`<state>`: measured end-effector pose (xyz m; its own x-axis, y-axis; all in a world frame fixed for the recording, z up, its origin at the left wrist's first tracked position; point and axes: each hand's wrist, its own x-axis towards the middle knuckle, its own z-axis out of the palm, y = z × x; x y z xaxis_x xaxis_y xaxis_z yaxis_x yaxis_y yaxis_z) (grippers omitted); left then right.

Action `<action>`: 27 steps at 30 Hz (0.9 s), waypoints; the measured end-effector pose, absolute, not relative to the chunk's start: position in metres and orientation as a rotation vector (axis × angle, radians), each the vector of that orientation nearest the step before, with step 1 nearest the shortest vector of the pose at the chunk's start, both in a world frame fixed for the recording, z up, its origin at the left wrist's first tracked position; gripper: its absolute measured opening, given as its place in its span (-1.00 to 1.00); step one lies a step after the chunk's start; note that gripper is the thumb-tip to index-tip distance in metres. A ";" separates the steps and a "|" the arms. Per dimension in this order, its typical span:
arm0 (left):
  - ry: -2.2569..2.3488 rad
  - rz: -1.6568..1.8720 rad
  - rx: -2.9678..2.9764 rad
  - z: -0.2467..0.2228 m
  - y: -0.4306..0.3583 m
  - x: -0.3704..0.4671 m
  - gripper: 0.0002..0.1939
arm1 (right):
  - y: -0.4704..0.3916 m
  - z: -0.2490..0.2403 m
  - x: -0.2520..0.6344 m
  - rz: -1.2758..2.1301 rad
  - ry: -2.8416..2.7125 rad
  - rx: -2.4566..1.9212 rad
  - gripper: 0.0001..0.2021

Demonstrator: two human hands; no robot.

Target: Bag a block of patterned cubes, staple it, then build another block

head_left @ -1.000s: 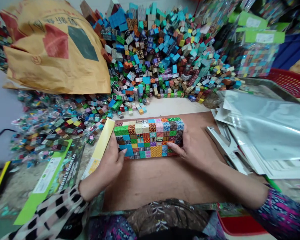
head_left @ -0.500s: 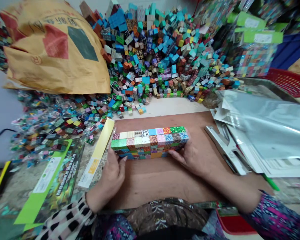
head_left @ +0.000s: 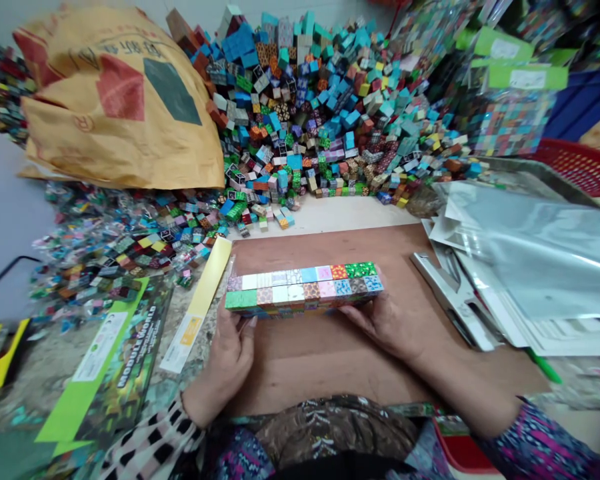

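Observation:
Between my two hands is a long block of patterned toy cubes [head_left: 305, 291], held just over the brown board [head_left: 310, 373]. Two rows of printed squares show on it, in green, white, pink, blue and brown; its lower front face is mostly turned out of sight. My left hand [head_left: 230, 347] grips the left end, thumb in front and fingers hidden behind. At the right end, my right hand [head_left: 385, 320] is closed on the block with its thumb below the front edge. A metal stapler [head_left: 457, 307] lies right of my right hand.
Loose cubes [head_left: 300, 120] are heaped along the back, beside a large yellow paper sack [head_left: 125, 113]. Clear plastic sheets [head_left: 530, 253] lie at the right, near a red basket [head_left: 580, 170]. A yellow strip [head_left: 200, 300] and green-edged packaging [head_left: 115, 367] are at the left.
Both hands have tilted the block, so its top shows more and its front face less. It sits slightly lower and further right in the view, which has itself shifted a little.

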<state>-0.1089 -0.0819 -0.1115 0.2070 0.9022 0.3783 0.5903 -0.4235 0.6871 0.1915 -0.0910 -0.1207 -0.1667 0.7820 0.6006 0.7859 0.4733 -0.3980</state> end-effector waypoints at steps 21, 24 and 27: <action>1.303 1.043 2.857 -0.018 -0.041 -0.099 -0.48 | -0.071 -0.019 0.183 -0.380 -2.315 -1.272 -0.21; 1.322 0.819 2.988 -0.009 -0.040 -0.091 -0.41 | -0.066 -0.010 0.169 -0.391 -2.481 -1.274 -0.14; 1.313 0.574 3.052 -0.008 -0.038 -0.085 -0.38 | -0.065 -0.012 0.165 -0.382 -2.580 -1.286 -0.24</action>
